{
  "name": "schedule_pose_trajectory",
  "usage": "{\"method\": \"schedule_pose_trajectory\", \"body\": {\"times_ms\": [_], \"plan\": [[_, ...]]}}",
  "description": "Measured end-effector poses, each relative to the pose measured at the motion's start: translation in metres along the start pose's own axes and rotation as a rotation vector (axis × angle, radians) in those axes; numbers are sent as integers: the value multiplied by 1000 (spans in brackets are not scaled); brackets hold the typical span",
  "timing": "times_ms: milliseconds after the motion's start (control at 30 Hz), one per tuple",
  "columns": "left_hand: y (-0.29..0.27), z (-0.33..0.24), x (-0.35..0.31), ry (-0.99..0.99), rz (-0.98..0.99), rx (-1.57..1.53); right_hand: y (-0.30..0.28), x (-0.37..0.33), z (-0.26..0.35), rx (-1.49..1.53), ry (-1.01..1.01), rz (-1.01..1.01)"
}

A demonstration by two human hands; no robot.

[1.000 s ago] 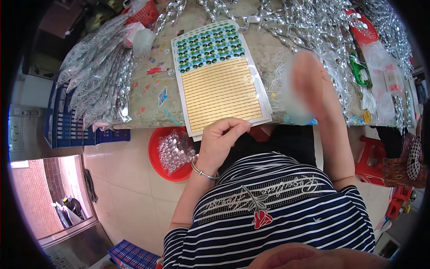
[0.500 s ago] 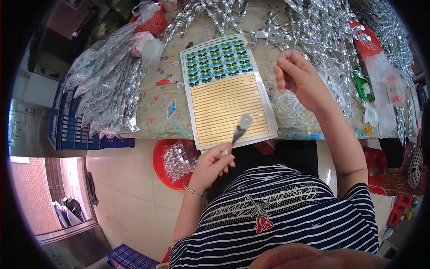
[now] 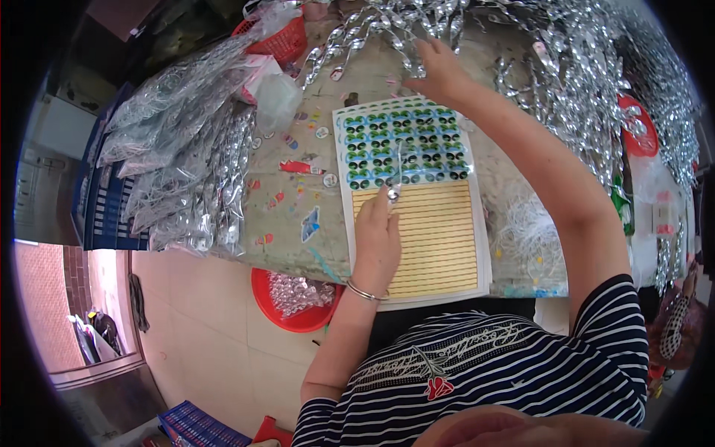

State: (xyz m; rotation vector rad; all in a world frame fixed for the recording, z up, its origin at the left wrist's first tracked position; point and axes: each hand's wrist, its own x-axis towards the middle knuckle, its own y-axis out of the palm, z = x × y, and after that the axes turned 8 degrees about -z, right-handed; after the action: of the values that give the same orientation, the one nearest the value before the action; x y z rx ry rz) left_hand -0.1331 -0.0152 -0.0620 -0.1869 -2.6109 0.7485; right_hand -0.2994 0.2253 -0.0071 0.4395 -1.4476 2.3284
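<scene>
Over the sticker sheet, my left hand (image 3: 378, 237) is closed, its fingers and thumb pinching a small shiny silver foil piece (image 3: 394, 194). The sheet has rows of green and blue round stickers (image 3: 406, 153) on its far half and a yellow striped part (image 3: 428, 242) on its near half. My right hand (image 3: 445, 73) is stretched out beyond the sheet's far edge, thumb and fingers apart. It is next to twisted silver foil strips (image 3: 357, 37) lying at the back of the table; whether it touches one I cannot tell.
Plastic-wrapped silver strips (image 3: 186, 179) are heaped on the left by a blue crate (image 3: 104, 216). A red basket (image 3: 279, 41) stands behind them. Below the table edge is a red basin (image 3: 272, 316) of silver pieces. White threads (image 3: 529, 227) and more strips (image 3: 566, 97) lie right.
My left hand has moved forward from the table's near edge over the sheet, still with the silver piece. My right hand has reached farther away and leftward, and its fingers have spread.
</scene>
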Motion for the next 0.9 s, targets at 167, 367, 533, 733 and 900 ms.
{"method": "schedule_pose_trajectory", "body": {"times_ms": [167, 367, 533, 733, 900], "plan": [[6, 0, 9, 95, -81, 45, 79, 63, 46, -475, -438, 69], [11, -1, 7, -92, 56, 29, 122, 97, 92, -569, -445, 127], [7, 0, 7, -150, 187, 38, 131, 110, 82, -685, -439, 267], [5, -2, 10, -150, 199, 48, 110, 119, 41, -879, -484, 188], [6, 1, 9, -177, 164, -28, 69, 98, 21, -761, -542, 182]]}}
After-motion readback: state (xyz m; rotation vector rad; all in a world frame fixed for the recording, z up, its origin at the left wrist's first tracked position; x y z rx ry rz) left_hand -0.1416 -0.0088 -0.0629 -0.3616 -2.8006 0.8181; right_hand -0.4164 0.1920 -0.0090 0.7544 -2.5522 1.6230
